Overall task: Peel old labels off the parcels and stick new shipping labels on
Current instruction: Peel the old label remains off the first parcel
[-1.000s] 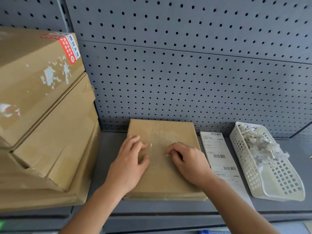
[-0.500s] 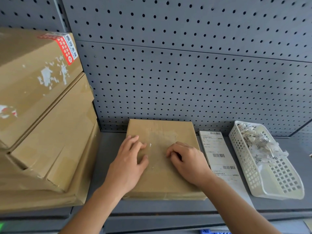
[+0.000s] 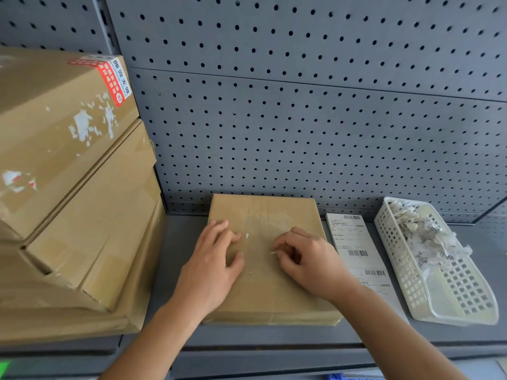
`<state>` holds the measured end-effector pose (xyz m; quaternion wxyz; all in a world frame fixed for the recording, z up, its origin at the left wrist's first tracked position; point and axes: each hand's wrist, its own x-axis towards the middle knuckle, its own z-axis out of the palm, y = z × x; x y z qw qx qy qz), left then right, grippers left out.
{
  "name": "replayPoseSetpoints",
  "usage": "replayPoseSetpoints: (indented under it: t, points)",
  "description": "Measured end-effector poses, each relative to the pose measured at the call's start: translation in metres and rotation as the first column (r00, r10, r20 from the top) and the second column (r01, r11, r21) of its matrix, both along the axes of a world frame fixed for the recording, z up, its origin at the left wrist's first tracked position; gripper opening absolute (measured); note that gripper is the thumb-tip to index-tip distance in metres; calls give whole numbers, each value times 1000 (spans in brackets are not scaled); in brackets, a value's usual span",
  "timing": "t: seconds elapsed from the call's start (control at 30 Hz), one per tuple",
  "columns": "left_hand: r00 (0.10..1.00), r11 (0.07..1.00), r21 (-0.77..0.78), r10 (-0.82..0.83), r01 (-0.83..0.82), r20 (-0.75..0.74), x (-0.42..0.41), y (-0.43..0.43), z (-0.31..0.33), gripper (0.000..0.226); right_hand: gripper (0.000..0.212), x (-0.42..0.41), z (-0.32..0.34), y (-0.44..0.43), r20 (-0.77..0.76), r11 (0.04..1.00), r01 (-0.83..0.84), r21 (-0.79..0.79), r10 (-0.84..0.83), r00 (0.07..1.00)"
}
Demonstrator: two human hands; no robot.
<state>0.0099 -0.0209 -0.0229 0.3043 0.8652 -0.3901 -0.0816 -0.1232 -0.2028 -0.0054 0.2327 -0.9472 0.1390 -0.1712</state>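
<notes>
A flat brown cardboard parcel point(image 3: 267, 286) lies on the grey shelf, its top showing pale residue and a few tiny white scraps of old label. My left hand point(image 3: 212, 267) rests on the parcel's left half with fingers spread and slightly bent, holding it down. My right hand point(image 3: 307, 259) sits on the right half with fingers curled, its fingertips pinching a small white scrap of label point(image 3: 273, 252) at the parcel's surface. A strip of new white shipping labels point(image 3: 356, 248) with barcodes lies flat just right of the parcel.
A white plastic basket point(image 3: 444, 294) holding torn label scraps stands at the right. Large cardboard boxes point(image 3: 71, 187) are stacked at the left, the top one bearing a red-and-white sticker. A grey pegboard wall point(image 3: 301, 119) backs the shelf.
Both hands stay on the parcel almost in place. The right fingers keep working at the same scrap near the middle; nothing else has moved.
</notes>
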Motion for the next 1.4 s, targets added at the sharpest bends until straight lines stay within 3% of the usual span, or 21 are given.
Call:
replayPoseSetpoints:
  t: [0.3,0.43,0.53,0.73,1.0,1.13,1.23,1.4]
  points:
    - [1000,1000,31,-1,1,-2,-1,0,3,38,8,19,10,-8,-125,905,-223,-363,189,974]
    - [1000,1000,16,-4,4,4,-1,0,3,38,17,20,5,-8,-221,859,-250,-446,165,961]
    - [1000,1000,12,-6,5,9,-1,0,3,38,14,18,2,-8,-303,886,-270,-376,158,940]
    - [1000,1000,17,-11,11,12,-1,0,4,38,11,13,10,-11,-309,946,-235,-222,160,937]
    - [1000,1000,31,-6,7,-5,-1,0,3,38,34,17,11,-13,-273,883,-305,-357,213,938]
    - [1000,1000,30,-2,3,-11,-2,0,4,38,8,23,12,-10,-274,825,-300,-479,184,944]
    - [1000,999,37,-4,4,-7,-1,0,4,39,4,25,12,-6,-290,841,-291,-456,169,942]
    - [1000,999,35,0,1,-23,-1,0,4,38,15,22,14,-5,-301,901,-250,-355,143,943]
